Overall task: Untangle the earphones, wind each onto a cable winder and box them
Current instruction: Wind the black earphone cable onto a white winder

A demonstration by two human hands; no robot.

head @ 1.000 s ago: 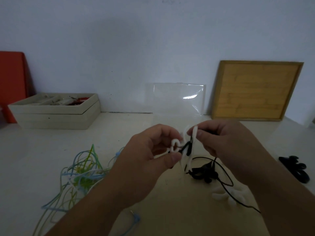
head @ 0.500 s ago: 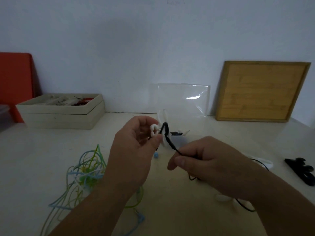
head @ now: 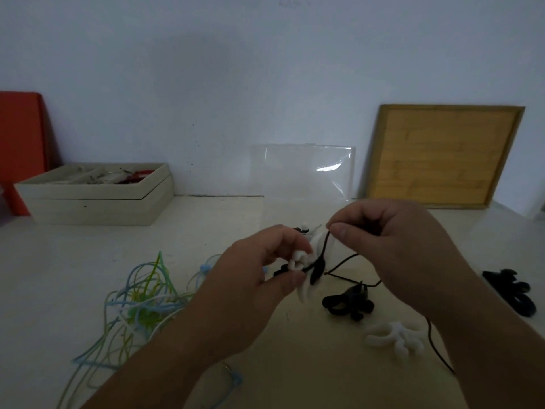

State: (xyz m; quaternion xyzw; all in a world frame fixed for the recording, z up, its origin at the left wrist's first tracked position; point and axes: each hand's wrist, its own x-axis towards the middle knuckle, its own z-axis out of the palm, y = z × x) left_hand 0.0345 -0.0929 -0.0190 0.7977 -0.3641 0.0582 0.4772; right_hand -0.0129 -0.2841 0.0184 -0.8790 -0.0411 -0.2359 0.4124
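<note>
My left hand (head: 259, 278) pinches a white cable winder (head: 309, 261) above the middle of the table. A black earphone cable (head: 342, 262) is looped around the winder. My right hand (head: 398, 249) pinches that cable just up and right of the winder, and the rest of the cable trails down to the table and off past my right forearm. A tangle of blue and green earphone cables (head: 141, 302) lies on the table to the left. The storage box (head: 94, 196) with items inside stands at the back left.
A black winder (head: 348, 302) and a white winder (head: 395, 338) lie on the table below my right hand. Another black winder (head: 510, 293) lies at the right edge. A clear plastic lid (head: 306, 172), a wooden board (head: 442, 154) and a red board (head: 20, 143) lean on the wall.
My right hand has risen from low right of the winder to its upper right, carrying the black cable around it. My left hand with the winder sank a little.
</note>
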